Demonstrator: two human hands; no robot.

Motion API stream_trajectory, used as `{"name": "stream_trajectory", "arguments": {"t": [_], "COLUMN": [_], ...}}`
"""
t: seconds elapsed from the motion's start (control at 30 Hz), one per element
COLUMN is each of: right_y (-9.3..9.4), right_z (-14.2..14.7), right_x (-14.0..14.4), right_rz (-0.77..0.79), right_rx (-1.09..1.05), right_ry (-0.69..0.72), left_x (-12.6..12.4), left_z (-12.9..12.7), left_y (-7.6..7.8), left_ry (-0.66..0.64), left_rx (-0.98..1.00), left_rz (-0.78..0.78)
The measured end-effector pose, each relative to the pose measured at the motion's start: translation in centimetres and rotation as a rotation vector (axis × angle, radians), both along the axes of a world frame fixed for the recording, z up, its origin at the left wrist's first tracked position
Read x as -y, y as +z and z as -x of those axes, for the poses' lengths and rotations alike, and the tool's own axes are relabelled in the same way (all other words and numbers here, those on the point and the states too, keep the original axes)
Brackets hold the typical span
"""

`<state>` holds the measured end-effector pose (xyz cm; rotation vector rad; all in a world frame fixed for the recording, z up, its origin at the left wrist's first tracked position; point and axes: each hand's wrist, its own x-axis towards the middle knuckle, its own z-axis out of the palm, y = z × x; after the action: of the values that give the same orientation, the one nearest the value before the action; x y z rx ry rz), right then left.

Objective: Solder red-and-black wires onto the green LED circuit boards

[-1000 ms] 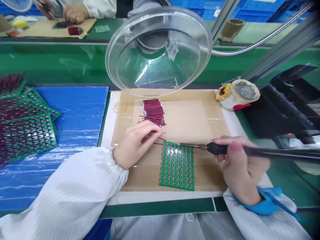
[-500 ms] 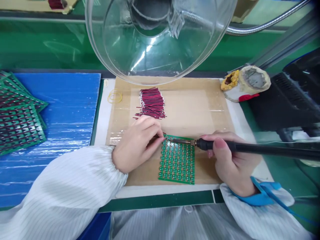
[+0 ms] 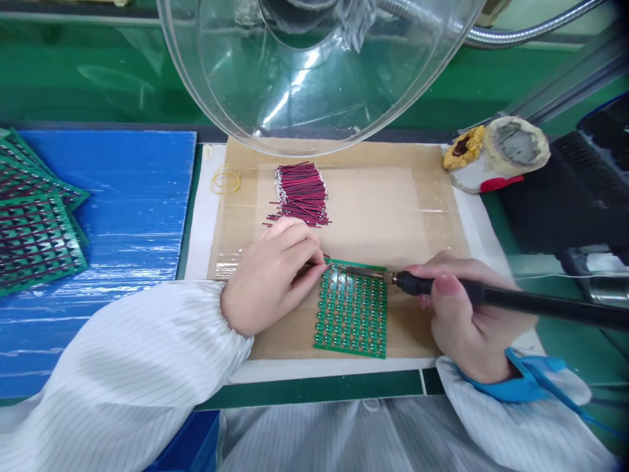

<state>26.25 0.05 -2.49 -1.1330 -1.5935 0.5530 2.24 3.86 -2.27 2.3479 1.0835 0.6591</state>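
A green circuit board panel with rows of small units lies on the brown cardboard sheet. My left hand pinches a short dark red wire at the panel's top left corner; most of that wire is hidden by the fingers. My right hand grips a black soldering iron, held nearly level from the right. Its metal tip reaches the panel's top row close to my left fingertips; whether it touches the wire I cannot tell. Just beyond my left hand lies a pile of dark red wires with silvery ends.
Wired circuit boards are stacked on the blue surface at left. A clear round hood hangs above the far edge. At right sit a pot with yellow sponge and a black box. Yellow rubber bands lie near the wires.
The view has shifted slightly. My right hand and the soldering iron have moved a little to the right in view. My left hand still pinches at the same corner of the panel.
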Motion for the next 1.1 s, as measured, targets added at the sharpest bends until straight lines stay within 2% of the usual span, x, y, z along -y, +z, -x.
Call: {"name": "stream_trajectory", "arguments": {"t": [0.23,0.53,0.73,0.9,1.1], "right_y": [0.0,0.17,0.12,-0.07,-0.29], "right_z": [-0.03,0.13,0.11,0.2,-0.28], "right_x": [0.17,0.07,0.11,0.17,0.3], "right_rz": [0.099,0.119,0.089,-0.014,0.039], "right_rx": [0.04,0.063,0.077,-0.006,0.04], "right_ry": [-0.057,-0.086,-0.026,-0.086,0.012], "left_x": [-0.15,-0.22,-0.14,-0.27,-0.26], "left_z": [-0.02,-0.05,-0.5,-0.59,-0.58], "left_y": [0.04,0.35,0.64,0.84,0.9], "left_ry": [-0.005,-0.001,0.027,0.022,0.03], "left_rx": [-0.017,-0.064,-0.09,-0.121,-0.143], "left_rz": [0.01,0.032,0.043,0.048,0.053]}}
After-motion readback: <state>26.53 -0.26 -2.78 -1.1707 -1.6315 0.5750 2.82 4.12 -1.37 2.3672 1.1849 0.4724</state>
